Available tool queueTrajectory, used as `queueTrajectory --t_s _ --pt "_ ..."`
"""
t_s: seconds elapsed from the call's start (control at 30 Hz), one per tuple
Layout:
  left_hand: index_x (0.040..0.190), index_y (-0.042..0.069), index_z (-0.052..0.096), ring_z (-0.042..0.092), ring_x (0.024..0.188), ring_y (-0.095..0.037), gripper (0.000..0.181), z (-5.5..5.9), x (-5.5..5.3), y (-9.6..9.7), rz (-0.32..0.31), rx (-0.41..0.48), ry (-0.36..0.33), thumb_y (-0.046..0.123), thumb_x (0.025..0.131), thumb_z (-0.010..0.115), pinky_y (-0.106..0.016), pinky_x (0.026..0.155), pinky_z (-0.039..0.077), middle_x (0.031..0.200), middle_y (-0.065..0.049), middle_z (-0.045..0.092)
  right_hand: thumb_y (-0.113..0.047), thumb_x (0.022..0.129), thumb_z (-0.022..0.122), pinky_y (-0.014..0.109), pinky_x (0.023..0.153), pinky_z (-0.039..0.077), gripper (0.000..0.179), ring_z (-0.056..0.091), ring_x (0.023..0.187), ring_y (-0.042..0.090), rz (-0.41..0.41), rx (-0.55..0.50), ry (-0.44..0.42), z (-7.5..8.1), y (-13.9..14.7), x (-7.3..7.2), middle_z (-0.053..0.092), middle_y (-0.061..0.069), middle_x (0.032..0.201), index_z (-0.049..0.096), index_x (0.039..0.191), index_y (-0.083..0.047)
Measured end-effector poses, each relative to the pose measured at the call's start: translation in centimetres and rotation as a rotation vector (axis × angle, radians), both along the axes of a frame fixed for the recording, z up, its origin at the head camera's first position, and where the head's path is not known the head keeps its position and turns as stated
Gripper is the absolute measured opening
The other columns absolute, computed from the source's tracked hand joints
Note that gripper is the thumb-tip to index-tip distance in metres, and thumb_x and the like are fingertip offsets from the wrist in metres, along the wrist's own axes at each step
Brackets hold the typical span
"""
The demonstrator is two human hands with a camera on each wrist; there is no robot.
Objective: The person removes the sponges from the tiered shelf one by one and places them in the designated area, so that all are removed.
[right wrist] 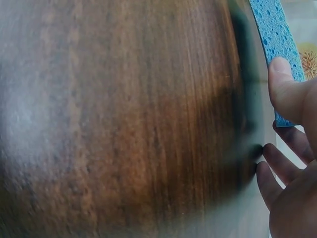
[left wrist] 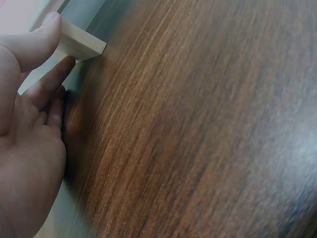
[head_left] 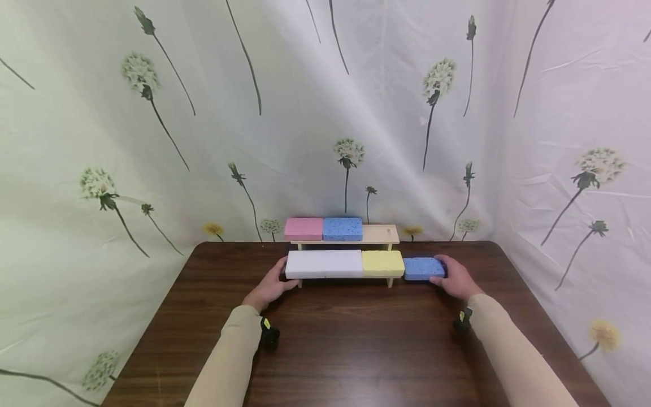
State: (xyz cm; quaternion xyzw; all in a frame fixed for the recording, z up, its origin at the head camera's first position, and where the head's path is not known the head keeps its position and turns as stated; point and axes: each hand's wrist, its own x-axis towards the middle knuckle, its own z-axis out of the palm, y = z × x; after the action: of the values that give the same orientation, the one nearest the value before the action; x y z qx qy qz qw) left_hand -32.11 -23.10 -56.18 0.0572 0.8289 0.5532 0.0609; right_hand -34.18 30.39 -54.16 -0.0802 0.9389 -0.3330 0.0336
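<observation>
My left hand (head_left: 269, 288) grips the left end of the front wooden stand (head_left: 390, 282), its thumb in front by the stand's leg (left wrist: 81, 42) and its fingers round the side. White blocks (head_left: 324, 264) and a yellow sponge (head_left: 383, 263) lie in a row on that stand. My right hand (head_left: 458, 278) pinches a blue sponge (head_left: 423, 269) at its right end, thumb in front. This sponge is just right of the yellow one; whether it touches the table cannot be told. In the right wrist view, the thumb presses the porous blue sponge (right wrist: 277, 39) and the lower fingers sit beneath it.
Behind stands a second, wooden riser (head_left: 380, 233), bearing a pink sponge (head_left: 303, 229) and another blue sponge (head_left: 343, 229). Both risers are on the dark brown table (head_left: 335, 339). A curtain with dandelion prints (head_left: 305, 141) hangs behind and at both sides.
</observation>
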Motion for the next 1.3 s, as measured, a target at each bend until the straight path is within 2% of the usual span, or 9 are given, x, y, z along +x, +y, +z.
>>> queueTrajectory --t_s 0.2,0.37,0.63,0.87,1.1,1.3 --pt "0.163 0.005 0.028 0.033 0.152 -0.043 0.082 0.12 0.08 0.11 0.007 -0.003 -0.004 0.005 0.096 0.074 -0.061 0.126 0.018 0.162 -0.026 0.04 -0.017 0.098 0.075 0.068 0.117 0.031 0.069 0.04 0.143 0.054 0.016 0.03 0.014 0.05 -0.3 0.39 0.043 0.037 0.153 0.042 0.152 0.008" --pt "0.164 0.005 0.027 0.034 0.152 -0.043 0.082 -0.1 0.09 0.02 -0.006 0.0 -0.003 0.006 0.096 0.074 -0.06 0.125 0.022 0.162 -0.026 0.04 -0.014 0.096 0.077 0.068 0.115 0.034 0.068 0.043 0.14 0.055 0.04 0.056 0.036 0.25 -0.59 0.81 0.046 0.039 0.15 0.043 0.149 0.012" --pt "0.164 0.002 0.025 0.033 0.152 -0.044 0.082 0.03 0.08 0.0 -0.011 0.021 -0.008 0.004 0.097 0.071 -0.061 0.125 0.021 0.162 -0.029 0.039 -0.015 0.093 0.08 0.067 0.115 0.035 0.07 0.045 0.138 0.055 0.047 0.064 0.03 -0.04 -0.63 0.34 0.048 0.039 0.147 0.044 0.147 0.013" --pt "0.163 0.006 0.029 0.033 0.152 -0.042 0.081 0.2 0.28 0.11 0.001 0.002 -0.001 0.007 0.096 0.073 -0.062 0.125 0.02 0.162 -0.026 0.041 -0.013 0.092 0.081 0.067 0.115 0.034 0.073 0.044 0.139 0.055 0.053 0.089 0.024 0.16 -0.72 0.37 0.047 0.039 0.149 0.044 0.148 0.014" --pt "0.164 0.004 0.026 0.034 0.151 -0.044 0.082 0.26 0.54 0.2 -0.008 0.034 0.001 0.006 0.096 0.072 -0.063 0.125 0.02 0.162 -0.028 0.04 -0.013 0.093 0.08 0.068 0.117 0.031 0.074 0.04 0.142 0.055 0.041 0.103 -0.004 0.32 -0.94 0.52 0.043 0.039 0.152 0.041 0.151 0.013" --pt "0.164 0.005 0.027 0.035 0.151 -0.042 0.082 0.18 0.24 0.01 -0.018 0.013 0.008 0.007 0.097 0.073 -0.061 0.125 0.022 0.162 -0.026 0.04 -0.014 0.092 0.081 0.068 0.117 0.031 0.077 0.04 0.142 0.056 0.049 0.121 0.016 0.18 -0.95 0.35 0.042 0.04 0.152 0.04 0.151 0.013"
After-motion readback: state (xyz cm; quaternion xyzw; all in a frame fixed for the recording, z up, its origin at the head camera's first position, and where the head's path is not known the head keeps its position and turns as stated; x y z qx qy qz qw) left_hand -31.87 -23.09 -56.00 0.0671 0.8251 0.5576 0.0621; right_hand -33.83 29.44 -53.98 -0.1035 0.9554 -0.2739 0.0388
